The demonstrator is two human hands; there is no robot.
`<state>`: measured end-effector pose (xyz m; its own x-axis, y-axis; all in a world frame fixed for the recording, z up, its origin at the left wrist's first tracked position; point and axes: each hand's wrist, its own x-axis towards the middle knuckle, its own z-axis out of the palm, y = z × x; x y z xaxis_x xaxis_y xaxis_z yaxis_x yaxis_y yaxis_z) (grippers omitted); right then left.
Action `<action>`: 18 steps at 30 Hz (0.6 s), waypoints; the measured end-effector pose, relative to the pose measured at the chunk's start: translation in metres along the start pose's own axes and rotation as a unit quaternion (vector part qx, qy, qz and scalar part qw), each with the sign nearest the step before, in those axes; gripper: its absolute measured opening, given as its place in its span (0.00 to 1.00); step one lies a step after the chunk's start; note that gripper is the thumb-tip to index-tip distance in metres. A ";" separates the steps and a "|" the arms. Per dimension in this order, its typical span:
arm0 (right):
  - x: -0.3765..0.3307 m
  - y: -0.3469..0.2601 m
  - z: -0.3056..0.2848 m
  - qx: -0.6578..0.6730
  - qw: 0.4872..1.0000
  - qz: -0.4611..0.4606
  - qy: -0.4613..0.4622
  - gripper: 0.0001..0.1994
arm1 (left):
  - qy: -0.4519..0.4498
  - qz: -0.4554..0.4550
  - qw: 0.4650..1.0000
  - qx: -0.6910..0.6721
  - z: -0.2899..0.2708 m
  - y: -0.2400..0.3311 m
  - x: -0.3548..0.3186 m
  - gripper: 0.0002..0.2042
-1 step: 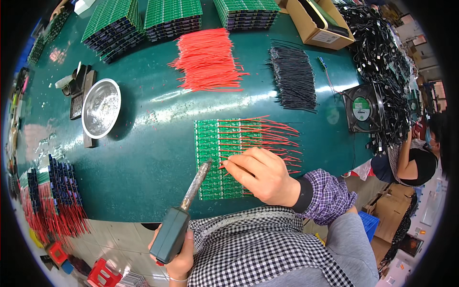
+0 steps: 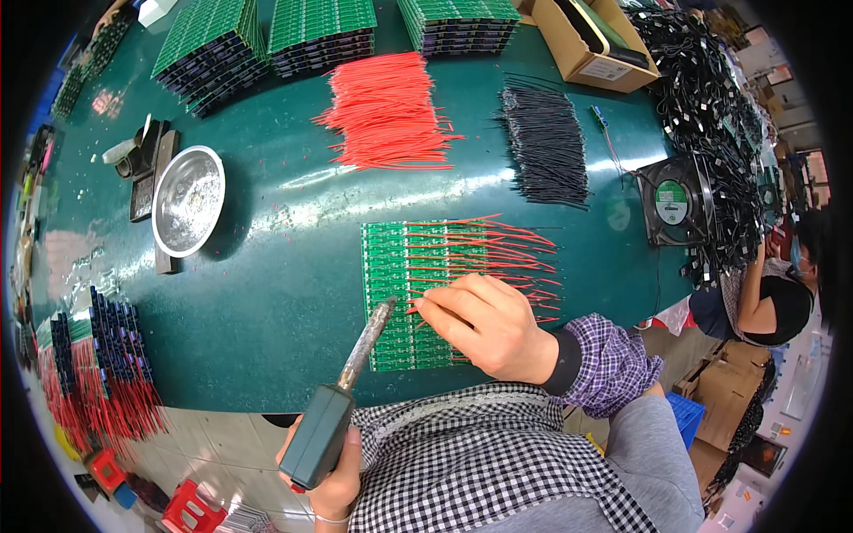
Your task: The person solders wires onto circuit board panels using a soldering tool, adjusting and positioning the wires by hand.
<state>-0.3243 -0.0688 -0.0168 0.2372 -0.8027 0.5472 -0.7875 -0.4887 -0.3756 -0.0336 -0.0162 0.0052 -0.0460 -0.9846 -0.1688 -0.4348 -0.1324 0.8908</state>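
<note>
I barely catch it: the soldering iron (image 2: 320, 433) has slid the slightest bit toward three o'clock, handle and all, and the left hand (image 2: 339, 480) gripping it has drifted along. Its metal tip (image 2: 389, 305) now sits a touch nearer three o'clock over the green board panel (image 2: 386, 258).

- Cardboard box (image 2: 562, 49), toward the table's (image 2: 267, 329) far right corner: white label (image 2: 605, 69) on its near side; dark print visible, too small to read.
- Black fan (image 2: 697, 200), by the table's right edge: green-and-white round label (image 2: 672, 202) on its hub; print likewise illegible.
- No wording or number can be read with certainty.
</note>
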 end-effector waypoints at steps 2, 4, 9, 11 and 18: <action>0.000 0.000 0.000 0.002 1.000 0.000 -0.002 0.15 | -0.005 -0.003 1.000 0.005 0.000 0.000 0.000 0.22; 0.000 0.000 0.001 0.004 1.000 -0.002 -0.003 0.15 | -0.010 -0.007 1.000 0.010 0.002 0.003 0.001 0.22; 0.001 0.000 0.001 0.006 1.000 -0.008 0.000 0.14 | 0.050 0.012 0.999 -0.005 0.013 0.017 0.009 0.12; 0.001 0.000 0.001 0.006 1.000 -0.011 0.003 0.14 | 0.050 0.017 0.999 -0.003 0.012 0.016 0.010 0.12; 0.001 0.000 0.002 0.002 1.000 -0.010 0.001 0.14 | -0.012 -0.002 1.000 -0.001 0.000 -0.003 -0.001 0.21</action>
<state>-0.3231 -0.0702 -0.0178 0.2514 -0.7918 0.5566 -0.7803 -0.5061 -0.3675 -0.0327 -0.0149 0.0027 -0.0656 -0.9810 -0.1823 -0.4331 -0.1366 0.8909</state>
